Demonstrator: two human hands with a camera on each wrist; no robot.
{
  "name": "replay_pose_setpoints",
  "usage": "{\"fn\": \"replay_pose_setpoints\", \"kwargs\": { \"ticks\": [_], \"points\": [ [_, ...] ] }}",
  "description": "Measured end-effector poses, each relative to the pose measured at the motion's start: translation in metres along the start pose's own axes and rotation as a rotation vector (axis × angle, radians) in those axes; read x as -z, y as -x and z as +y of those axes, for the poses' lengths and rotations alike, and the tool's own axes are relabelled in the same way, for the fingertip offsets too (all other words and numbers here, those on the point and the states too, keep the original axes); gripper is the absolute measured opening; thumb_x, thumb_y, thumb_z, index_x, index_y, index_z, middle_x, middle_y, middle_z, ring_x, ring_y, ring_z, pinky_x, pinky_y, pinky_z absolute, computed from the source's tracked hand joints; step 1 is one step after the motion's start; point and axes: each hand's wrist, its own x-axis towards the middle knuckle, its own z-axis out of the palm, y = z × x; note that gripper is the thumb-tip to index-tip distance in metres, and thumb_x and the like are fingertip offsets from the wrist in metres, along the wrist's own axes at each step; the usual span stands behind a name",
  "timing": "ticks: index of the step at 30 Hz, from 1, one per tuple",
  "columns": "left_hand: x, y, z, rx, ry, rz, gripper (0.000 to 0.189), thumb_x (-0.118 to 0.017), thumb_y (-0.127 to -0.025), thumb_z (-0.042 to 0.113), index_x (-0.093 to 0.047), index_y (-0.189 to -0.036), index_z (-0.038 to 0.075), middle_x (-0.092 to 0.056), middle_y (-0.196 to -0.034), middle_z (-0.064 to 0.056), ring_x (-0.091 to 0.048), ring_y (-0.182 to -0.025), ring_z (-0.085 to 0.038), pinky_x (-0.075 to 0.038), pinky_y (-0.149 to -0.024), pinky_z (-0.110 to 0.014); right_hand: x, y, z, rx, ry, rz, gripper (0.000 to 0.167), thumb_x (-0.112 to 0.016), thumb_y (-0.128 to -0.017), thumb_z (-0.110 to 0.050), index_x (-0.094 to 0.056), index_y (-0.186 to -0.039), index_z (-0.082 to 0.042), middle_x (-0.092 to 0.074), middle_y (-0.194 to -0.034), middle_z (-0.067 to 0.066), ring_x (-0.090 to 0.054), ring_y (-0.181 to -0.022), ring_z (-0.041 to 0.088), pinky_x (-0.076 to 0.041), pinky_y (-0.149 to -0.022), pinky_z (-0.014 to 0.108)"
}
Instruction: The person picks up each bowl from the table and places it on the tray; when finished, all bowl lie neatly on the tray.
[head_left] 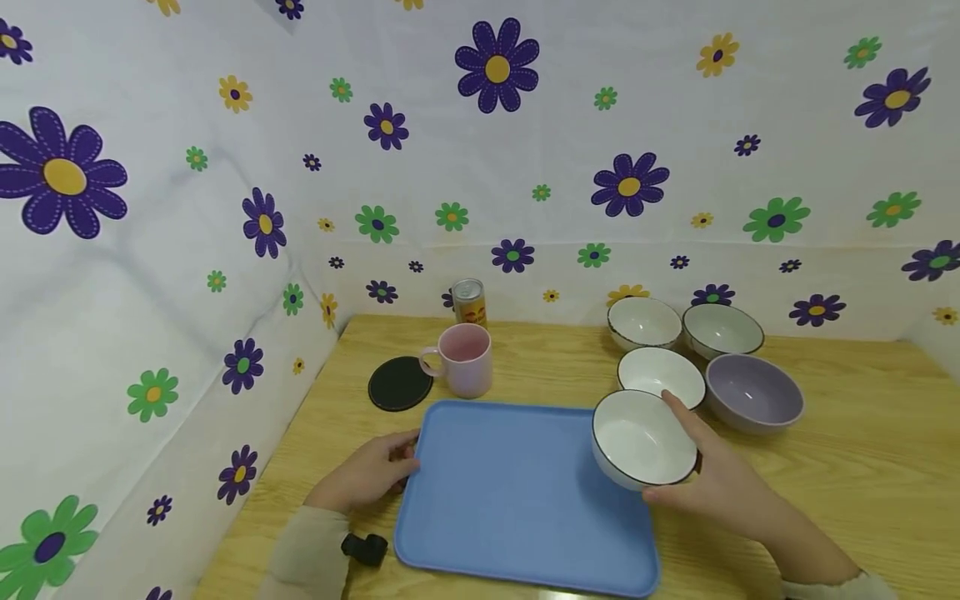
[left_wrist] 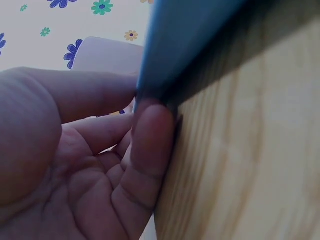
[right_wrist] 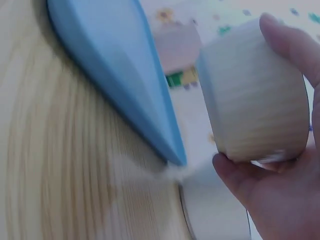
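My right hand (head_left: 723, 487) holds a white bowl (head_left: 643, 437) with a dark rim, thumb and fingers spread around its side. The bowl overlaps the right part of a blue tray (head_left: 517, 500) in the head view, and its ribbed outer wall (right_wrist: 255, 95) shows above the table in the right wrist view. At the tray's left edge, my left hand (head_left: 375, 471) pinches the side between thumb and fingers. From close up, the left wrist view shows the fingertips (left_wrist: 152, 130) right at the tray's edge (left_wrist: 170, 45).
Behind the held bowl are another white bowl (head_left: 660, 373), two more white bowls at the back, and a purple bowl (head_left: 753, 396). A pink mug (head_left: 468, 367), a drink can (head_left: 470, 304) and a black round coaster (head_left: 400, 384) stand beyond the tray, near the flowered wall covering.
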Motion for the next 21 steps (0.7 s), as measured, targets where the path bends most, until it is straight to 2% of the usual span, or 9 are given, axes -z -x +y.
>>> {"fn": "replay_pose_setpoints", "kwargs": {
  "ticks": [3, 6, 14, 21],
  "points": [
    [0.001, 0.000, 0.001, -0.003, 0.005, 0.001, 0.055, -0.060, -0.102, 0.019, -0.042, -0.151, 0.000, -0.056, -0.099, -0.007, -0.058, -0.074, -0.017, -0.051, -0.063, -0.029, -0.012, -0.011, -0.012, 0.002, -0.014, -0.008, 0.123, -0.092, -0.072, -0.036, -0.012, -0.163, -0.016, -0.028, -0.160, 0.021, -0.040, -0.136, 0.039, -0.043, -0.104, 0.035],
    [0.000, 0.000, 0.000, -0.003, 0.013, 0.000, 0.054, -0.060, -0.102, 0.018, -0.043, -0.151, 0.000, -0.056, -0.100, -0.007, -0.058, -0.075, -0.017, -0.051, -0.064, -0.030, -0.024, -0.023, -0.022, 0.018, -0.036, -0.022, 0.123, -0.093, -0.071, -0.037, -0.014, -0.162, -0.011, -0.025, -0.161, 0.023, -0.038, -0.139, 0.042, -0.039, -0.105, 0.059],
    [-0.005, -0.004, 0.003, -0.018, -0.016, 0.000, 0.053, -0.060, -0.102, 0.018, -0.044, -0.150, 0.001, -0.056, -0.095, -0.006, -0.058, -0.070, -0.017, -0.048, -0.061, -0.028, -0.049, -0.050, -0.033, 0.056, -0.096, -0.037, 0.122, -0.094, -0.070, -0.035, -0.017, -0.160, -0.004, -0.032, -0.157, 0.023, -0.033, -0.142, 0.043, -0.033, -0.108, 0.064],
    [-0.002, -0.001, 0.002, -0.010, -0.013, 0.004, 0.055, -0.059, -0.102, 0.016, -0.041, -0.151, -0.002, -0.054, -0.097, -0.006, -0.057, -0.075, -0.017, -0.050, -0.063, -0.029, -0.076, -0.073, -0.045, 0.032, -0.126, -0.109, 0.125, -0.092, -0.069, -0.044, -0.016, -0.161, -0.008, -0.029, -0.161, 0.018, -0.031, -0.145, 0.039, -0.032, -0.111, 0.062]
  ]
}}
